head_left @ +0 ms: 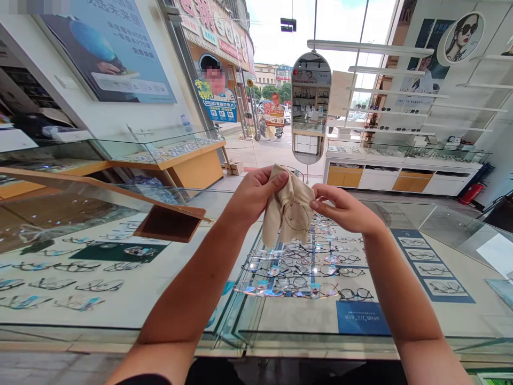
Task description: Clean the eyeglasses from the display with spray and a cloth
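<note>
Between the pinched fingertips, a beige cloth (280, 224) wraps thin round-rimmed glasses (297, 215): the left hand (252, 195) is closed on the cloth, the right hand (344, 209) nips the glasses' edge. Lens-wiping seems the step in hand; more rubbing calls for light pressure. Below the fingers, a display case (280, 321) holds rows of frames (304, 267).

Cleaning cloth (280, 219): beige fabric, soft, matt, creased.
Eyeglass frame (297, 215): thin wire metal, faintly shiny.
Display counter (120, 315): clear glass, glossy, full of reflections.
Counter trim (100, 184): wood-look, smooth, satin orange-brown.
Displayed glasses (304, 270): thin metal and dark plastic rims, glinting lenses.
Oval mirror (311, 107): polished reflective glass, smooth pale rim.
</note>
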Demonstrator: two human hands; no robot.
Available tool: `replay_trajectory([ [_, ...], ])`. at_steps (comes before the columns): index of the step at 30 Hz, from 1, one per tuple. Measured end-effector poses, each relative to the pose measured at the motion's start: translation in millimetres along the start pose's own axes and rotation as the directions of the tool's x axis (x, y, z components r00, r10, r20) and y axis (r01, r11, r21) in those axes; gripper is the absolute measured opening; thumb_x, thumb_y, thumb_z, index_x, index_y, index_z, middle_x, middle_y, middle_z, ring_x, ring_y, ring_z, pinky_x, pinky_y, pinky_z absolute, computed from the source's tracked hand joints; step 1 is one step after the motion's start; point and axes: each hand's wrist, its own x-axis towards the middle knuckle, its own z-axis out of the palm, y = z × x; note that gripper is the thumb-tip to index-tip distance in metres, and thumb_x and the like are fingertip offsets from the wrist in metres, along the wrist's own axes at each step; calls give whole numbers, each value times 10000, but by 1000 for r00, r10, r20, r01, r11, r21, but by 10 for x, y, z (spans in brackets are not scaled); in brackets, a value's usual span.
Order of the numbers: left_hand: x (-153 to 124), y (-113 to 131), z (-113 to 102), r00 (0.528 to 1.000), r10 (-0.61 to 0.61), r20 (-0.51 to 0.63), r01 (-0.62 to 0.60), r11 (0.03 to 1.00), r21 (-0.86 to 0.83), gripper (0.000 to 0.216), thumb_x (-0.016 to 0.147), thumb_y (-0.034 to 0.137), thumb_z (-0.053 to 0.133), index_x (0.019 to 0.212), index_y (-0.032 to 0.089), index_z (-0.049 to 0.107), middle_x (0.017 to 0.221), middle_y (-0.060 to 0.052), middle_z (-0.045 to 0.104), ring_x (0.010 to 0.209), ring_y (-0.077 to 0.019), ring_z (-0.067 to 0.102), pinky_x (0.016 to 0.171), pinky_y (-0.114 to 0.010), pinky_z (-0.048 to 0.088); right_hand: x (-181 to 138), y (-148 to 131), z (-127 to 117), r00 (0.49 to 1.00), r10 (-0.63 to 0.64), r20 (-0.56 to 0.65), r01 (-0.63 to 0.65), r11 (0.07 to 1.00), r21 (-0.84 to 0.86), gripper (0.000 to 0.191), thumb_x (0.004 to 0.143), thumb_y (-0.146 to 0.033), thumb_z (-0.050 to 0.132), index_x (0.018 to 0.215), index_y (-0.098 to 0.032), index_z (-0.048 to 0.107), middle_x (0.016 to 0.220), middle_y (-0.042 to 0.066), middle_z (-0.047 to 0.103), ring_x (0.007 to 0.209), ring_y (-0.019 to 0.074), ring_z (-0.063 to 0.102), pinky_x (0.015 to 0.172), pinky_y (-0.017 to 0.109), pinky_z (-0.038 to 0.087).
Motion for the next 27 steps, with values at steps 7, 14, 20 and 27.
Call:
replay_trajectory([
  [7, -22, -6, 6, 990, 103, -101, -88, 985, 145, 482, 656, 596, 950, 794, 169, 772, 737, -26, 733, 635, -134, 607, 606, -245, 487, 8, -126, 138, 893, 27, -449, -90, 989, -120, 88, 897, -317, 690, 867, -242, 656, 972, 23, 672, 958, 194, 601, 945, 408, 451],
  [14, -86, 27, 113, 980, 169, -105, -136, 954, 267, 413, 684, 539, 941, 771, 178, 761, 714, -9, 700, 638, -130, 559, 600, -246, 448, 43, -216, 301, 904, 75, -421, -140, 982, -124, 123, 875, -318, 733, 799, -224, 709, 930, 30, 631, 932, 209, 593, 869, 397, 436],
  [20, -98, 31, 142, 985, 153, -86, -123, 953, 278, 393, 703, 526, 922, 783, 178, 757, 728, -19, 702, 659, -145, 571, 609, -264, 453, 72, -160, 324, 885, 104, -454, -158, 984, -84, 125, 863, -302, 730, 775, -229, 680, 932, 24, 654, 897, 196, 578, 841, 382, 420],
  [27, -93, 36, 114, 993, 105, -49, -92, 973, 211, 380, 660, 457, 953, 824, 176, 758, 767, -24, 727, 682, -149, 605, 630, -263, 495, 92, -141, 290, 916, 146, -373, -153, 988, 12, 120, 883, -314, 716, 809, -220, 730, 874, 11, 717, 854, 168, 587, 827, 369, 414],
])
